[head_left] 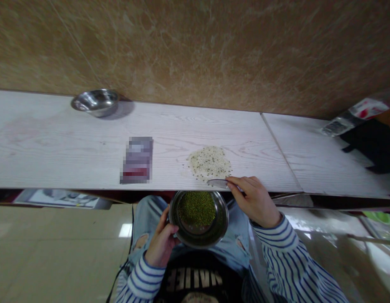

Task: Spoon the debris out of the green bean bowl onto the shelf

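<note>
My left hand (163, 244) grips the left rim of a steel bowl (223, 225), thumb over the edge. Small green beans, which look like mung beans (198, 208), lie in the bowl, which is held over my lap just below the table's front edge. Between thumb and fingers, my right hand (256, 200) pinches a thin, flat, grey, rounded piece (217, 182); its exact kind is unclear. That piece lies low at the near side of a spread of pale grains mixed with dark specks (210, 162) on the table.
A second steel bowl (97, 102) stands at the back left against the brown wall (195, 50). A phone-like blurred rectangle (137, 160) lies left of the grains. A plastic packet (349, 118) and a black cloth item (375, 143) rest on the white table (169, 130) at far right.
</note>
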A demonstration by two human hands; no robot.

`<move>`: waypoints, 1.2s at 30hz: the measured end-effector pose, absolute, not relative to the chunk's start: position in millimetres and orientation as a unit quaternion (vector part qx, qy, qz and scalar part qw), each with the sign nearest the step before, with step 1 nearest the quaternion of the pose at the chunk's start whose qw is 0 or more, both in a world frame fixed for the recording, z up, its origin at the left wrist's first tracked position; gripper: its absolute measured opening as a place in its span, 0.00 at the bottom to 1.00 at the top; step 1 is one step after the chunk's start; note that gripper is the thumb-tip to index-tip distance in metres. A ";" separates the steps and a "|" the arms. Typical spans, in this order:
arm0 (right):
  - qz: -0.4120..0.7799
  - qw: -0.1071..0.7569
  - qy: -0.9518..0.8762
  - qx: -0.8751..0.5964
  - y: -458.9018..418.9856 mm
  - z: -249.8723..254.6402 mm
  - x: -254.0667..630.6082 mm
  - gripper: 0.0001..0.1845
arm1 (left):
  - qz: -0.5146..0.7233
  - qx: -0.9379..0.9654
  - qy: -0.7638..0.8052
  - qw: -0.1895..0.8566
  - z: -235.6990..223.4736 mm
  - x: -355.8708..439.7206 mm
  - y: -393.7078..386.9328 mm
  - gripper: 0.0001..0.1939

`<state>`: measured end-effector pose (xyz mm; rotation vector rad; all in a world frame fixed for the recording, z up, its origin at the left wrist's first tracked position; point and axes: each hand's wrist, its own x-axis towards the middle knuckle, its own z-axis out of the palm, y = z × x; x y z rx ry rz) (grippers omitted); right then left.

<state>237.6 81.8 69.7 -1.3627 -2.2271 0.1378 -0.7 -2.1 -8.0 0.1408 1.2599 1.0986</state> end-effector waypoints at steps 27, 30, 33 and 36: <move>0.042 0.247 -0.823 -0.509 93.9 67.8 242.5 0.12 | 0.492 0.059 0.553 0.670 -6.1 -1.4 -2.0 0.34; 0.052 0.239 -0.827 -0.507 90.7 70.6 246.1 0.12 | 0.495 0.057 0.556 0.665 -3.8 -0.9 -1.4 0.35; 0.054 0.240 -0.827 -0.505 88.7 71.7 249.3 0.12 | 0.493 0.052 0.558 0.666 -3.6 -0.5 -1.2 0.36; 0.048 0.242 -0.826 -0.506 88.3 70.5 250.0 0.12 | 0.487 0.050 0.554 0.674 -5.9 -0.4 -1.7 0.38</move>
